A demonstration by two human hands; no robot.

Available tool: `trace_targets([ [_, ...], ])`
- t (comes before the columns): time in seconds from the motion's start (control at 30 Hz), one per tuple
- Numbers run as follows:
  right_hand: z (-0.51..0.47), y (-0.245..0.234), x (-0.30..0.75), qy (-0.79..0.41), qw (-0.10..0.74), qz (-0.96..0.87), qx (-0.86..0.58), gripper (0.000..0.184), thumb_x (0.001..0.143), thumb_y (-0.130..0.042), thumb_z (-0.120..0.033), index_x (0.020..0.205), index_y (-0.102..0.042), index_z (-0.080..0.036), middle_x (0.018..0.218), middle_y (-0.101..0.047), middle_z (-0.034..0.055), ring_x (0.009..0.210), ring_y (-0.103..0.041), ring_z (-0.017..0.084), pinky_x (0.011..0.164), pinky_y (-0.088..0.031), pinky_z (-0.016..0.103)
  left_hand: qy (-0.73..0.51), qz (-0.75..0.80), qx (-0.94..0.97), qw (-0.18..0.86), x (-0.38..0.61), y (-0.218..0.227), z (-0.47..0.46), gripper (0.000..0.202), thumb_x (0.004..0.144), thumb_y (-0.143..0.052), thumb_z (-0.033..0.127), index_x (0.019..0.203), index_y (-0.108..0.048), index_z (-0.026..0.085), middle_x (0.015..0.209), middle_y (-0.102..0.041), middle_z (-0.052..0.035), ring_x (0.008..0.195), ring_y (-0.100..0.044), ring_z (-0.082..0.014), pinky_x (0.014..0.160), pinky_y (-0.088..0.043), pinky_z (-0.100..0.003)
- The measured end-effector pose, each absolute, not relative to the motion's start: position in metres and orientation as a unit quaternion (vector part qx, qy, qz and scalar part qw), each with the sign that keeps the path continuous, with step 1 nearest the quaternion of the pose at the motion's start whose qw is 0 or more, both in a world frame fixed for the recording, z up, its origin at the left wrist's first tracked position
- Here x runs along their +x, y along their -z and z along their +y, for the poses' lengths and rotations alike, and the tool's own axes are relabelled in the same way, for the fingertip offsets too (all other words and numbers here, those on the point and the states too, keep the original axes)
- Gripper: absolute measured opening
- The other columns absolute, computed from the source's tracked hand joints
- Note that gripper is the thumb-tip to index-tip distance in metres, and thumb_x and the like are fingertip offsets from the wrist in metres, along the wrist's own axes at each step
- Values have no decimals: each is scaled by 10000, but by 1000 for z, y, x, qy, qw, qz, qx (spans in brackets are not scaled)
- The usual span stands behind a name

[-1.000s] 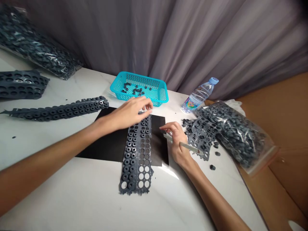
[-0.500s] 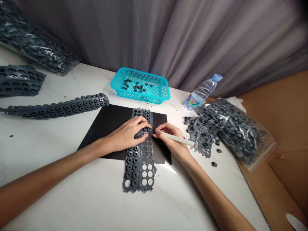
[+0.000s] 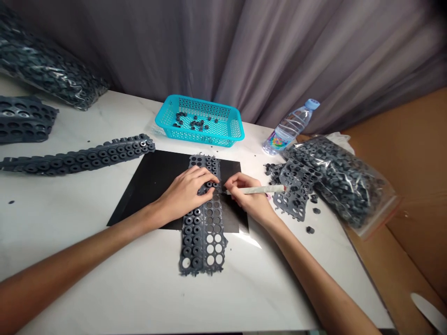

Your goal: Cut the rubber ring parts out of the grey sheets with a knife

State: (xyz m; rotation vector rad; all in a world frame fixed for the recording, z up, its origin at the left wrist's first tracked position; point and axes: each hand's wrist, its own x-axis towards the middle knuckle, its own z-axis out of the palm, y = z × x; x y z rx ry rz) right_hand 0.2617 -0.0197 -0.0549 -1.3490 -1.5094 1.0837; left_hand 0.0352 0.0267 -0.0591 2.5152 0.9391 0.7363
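A dark grey molded rubber sheet lies lengthwise across a black mat. Its left columns hold ring-shaped rubber parts, while much of the right side's near half is bare round holes. My left hand rests on the sheet, fingers curled, with thumb and forefinger closing around a ring near the right columns. Just right of the sheet's edge, my right hand grips a pen-like tool with a whitish handle, like a pencil. The tool's tip is dark and too small to make out.
Behind the mat stands a turquoise basket with several small rubber pieces. To the right are a water bottle, a punched rubber scrap and a bag of parts. On the left lie a rubber strip and another full bag.
My right hand has shifted slightly right, away from the sheet, and the tool's handle has swung up nearer level. My left hand stays on the sheet. The whole view has shifted slightly.
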Motion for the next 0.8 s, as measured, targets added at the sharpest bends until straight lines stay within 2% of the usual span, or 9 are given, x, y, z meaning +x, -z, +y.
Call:
trace_targets([
  [0.13,-19,52,264,-454,419,-578,-532,306,1001,-685,-480,898,-666,-193,606,-536,-56,428,-418,71,373,-284,186,-253,338,891,166,35,57,24,189,1007,-617,203,1178,-692,231,1174,-732,-27,1136,-648,-250,1038,-529,-448],
  [0.23,-21,50,265,-479,404,-583,-517,326,1010,-669,-511,909,-661,-201,591,-523,-65,413,-453,79,359,-334,177,-249,347,890,158,36,54,21,166,1014,-607,212,1156,-692,226,1162,-741,-28,1113,-654,-256,1039,-526,-451],
  [0.4,-24,51,263,-553,386,-562,-479,182,945,-722,-369,977,-671,-197,711,-653,-34,523,-656,124,481,-573,225,-253,356,885,159,37,53,18,120,1028,-625,247,1122,-699,236,1147,-756,-20,1083,-660,-248,994,-534,-425],
  [0.47,-24,52,262,-568,402,-547,-464,155,910,-727,-317,975,-677,-185,758,-681,-18,576,-708,141,547,-619,254,-256,352,886,157,37,53,18,108,1027,-628,238,1112,-696,240,1132,-759,-18,1073,-662,-244,985,-532,-417],
  [0.63,-23,58,260,-540,461,-534,-460,86,880,-706,-242,930,-663,-187,743,-694,-14,562,-704,146,540,-608,259,-254,345,892,146,38,55,15,116,1026,-621,208,1123,-683,223,1135,-751,-34,1087,-663,-251,1025,-517,-437],
  [0.8,-25,61,259,-538,451,-548,-455,66,909,-695,-246,918,-662,-189,739,-699,-10,559,-688,140,537,-590,254,-251,353,891,135,38,58,10,139,1021,-617,204,1145,-680,216,1153,-744,-47,1107,-664,-260,1046,-510,-455],
])
